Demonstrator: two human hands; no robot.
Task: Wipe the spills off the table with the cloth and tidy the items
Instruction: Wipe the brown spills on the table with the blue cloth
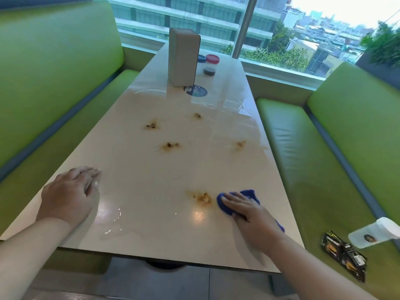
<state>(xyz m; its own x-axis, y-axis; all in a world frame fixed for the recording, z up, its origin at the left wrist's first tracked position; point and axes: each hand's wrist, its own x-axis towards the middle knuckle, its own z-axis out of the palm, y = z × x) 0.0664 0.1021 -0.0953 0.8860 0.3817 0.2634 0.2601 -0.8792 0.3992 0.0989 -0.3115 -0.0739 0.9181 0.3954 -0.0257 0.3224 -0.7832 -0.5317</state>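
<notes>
A blue cloth point(249, 194) lies on the cream table point(138, 169) near its front right, and my right hand point(251, 215) presses flat on it. A brown spill point(202, 198) sits just left of the cloth. Several more brown spills dot the middle of the table, among them one point(170, 146) at centre and one point(151, 125) farther left. My left hand point(69, 195) rests palm down on the table's front left, fingers together, holding nothing. Thin wet streaks point(112, 221) shine between my hands.
A tall beige box point(184, 57) stands at the far end, with a blue-lidded jar point(201, 63) and a red-lidded jar point(211, 64) beside it and a round sticker point(197, 91) in front. Green benches flank the table; the right one carries a white spray bottle point(374, 234) and dark sachets point(344, 255).
</notes>
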